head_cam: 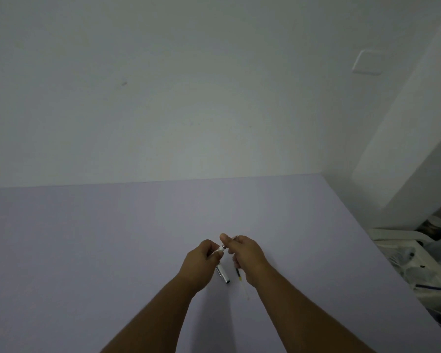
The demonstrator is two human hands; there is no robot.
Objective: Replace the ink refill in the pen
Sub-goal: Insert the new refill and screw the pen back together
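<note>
The job looks to be somewhere in the middle, as far as can be judged. The pen (223, 272) is held up above the tabletop (87, 250) in the left hand (204, 263), whose fingers are closed around its upper part; the silver barrel sticks out below the palm toward the near edge and ends in a dark tip or band. The right hand (244, 256) meets it at the top, thumb and fingers pinched together on a small piece right at the pen's upper end. Whether that piece is a cap, a screwed section or the end of a refill is too small to tell, and so is whether it is being loosened or tightened.

A thin refill (241, 278) shows just beside the right wrist, dark at its upper part with a short yellow stretch and then a pale, narrow tail pointing toward the near edge. It cannot be told whether it lies on the tabletop or hangs from the right hand, nor whether it is the old one or the new one.

So the pen seems opened or about to be closed, with one refill outside it. The hands work over the middle of the tabletop, somewhat toward the near edge and well away from the right edge.
</note>
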